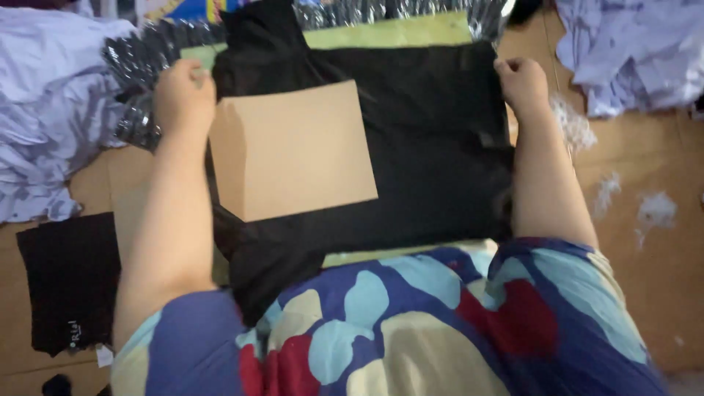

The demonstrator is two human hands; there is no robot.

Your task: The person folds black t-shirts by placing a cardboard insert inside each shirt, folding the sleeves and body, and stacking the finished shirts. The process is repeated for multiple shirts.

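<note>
the garment spread in the middle is plain black, and the cardboard sheet lying on it is a flat tan brown. under the garment a yellow-green board shows along the far edge. a crinkled plastic bag at the far left is shiny silver-grey with dark folds. the heaps of cloth on the left and on the right are pale lavender. a second folded garment is black with a small white mark. the floor covering is brown cardboard flecked with white fluff. the person's clothing is blue with red, cream and light blue blotches.
</note>
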